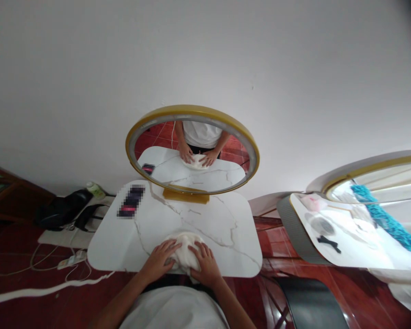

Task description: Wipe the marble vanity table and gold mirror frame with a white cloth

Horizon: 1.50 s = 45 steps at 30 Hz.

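A bunched white cloth (185,249) lies at the near edge of the white marble-patterned table (219,219), right in front of my body. From the left side, my left hand (160,259) rests on it with the fingers spread. My right hand (206,266) lies over the cloth's right side, its fingers also apart. Both hands touch the cloth, and a gap of white fabric shows between them. Behind it stands an oval mirror (192,151) with a gold frame, where the same hands and cloth are reflected.
A blurred-out dark rectangular item (132,201) lies on the table's left. On the floor to the left are a black bag (63,209), a power strip (71,259) and cables. A second table (363,256) with a mirror and a black stool (313,301) stand to the right.
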Motion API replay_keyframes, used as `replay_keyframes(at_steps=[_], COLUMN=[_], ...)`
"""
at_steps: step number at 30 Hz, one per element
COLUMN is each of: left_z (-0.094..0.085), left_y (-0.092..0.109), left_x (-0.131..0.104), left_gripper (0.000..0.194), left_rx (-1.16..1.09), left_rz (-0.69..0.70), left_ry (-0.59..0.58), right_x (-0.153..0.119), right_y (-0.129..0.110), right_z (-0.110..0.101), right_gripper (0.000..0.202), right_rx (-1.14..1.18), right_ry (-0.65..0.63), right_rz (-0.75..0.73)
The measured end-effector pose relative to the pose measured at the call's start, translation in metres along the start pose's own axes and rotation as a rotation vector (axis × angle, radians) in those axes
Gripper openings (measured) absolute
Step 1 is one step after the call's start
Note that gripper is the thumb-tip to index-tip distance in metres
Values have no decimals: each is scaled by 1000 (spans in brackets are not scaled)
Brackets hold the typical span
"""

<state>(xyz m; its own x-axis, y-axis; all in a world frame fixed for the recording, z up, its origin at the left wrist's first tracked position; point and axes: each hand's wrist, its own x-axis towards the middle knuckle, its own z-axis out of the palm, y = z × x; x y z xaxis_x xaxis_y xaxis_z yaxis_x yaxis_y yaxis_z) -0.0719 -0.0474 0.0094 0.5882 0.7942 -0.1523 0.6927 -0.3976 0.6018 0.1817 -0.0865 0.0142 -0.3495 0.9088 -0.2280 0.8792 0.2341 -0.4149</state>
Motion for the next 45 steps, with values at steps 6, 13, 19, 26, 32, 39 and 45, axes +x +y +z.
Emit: replay_keyframes(at_steps=[6, 13, 19, 26, 32, 39, 45], left_z=[7, 14, 3, -15, -25, -22, -20], left_y=[7, -1, -12, -24, -29, -29, -25], left_x=[18, 46, 82, 126, 147, 147, 143], left_gripper=[62, 60, 61, 58, 60, 59, 59], left_rx=[-16, 44, 66, 46, 38, 54, 58], left_rz=[43, 17, -21, -85, -97, -119, -142], left_ry=[-52, 30, 61, 47, 32, 49, 56], right_x=[-9, 16, 59, 114, 134, 135, 133], right_y=[17, 23, 22, 25, 32, 34, 33], right_z=[6, 3, -13, -32, -37, -37, -36], right_gripper=[76, 78, 78, 82, 83, 83, 84], right_rx=[-11, -63, -72, -56, -46, -34, -33], right_ry=[30, 113, 170, 165, 172, 167, 151], right_rz=[46, 105, 214, 309, 315, 316, 316])
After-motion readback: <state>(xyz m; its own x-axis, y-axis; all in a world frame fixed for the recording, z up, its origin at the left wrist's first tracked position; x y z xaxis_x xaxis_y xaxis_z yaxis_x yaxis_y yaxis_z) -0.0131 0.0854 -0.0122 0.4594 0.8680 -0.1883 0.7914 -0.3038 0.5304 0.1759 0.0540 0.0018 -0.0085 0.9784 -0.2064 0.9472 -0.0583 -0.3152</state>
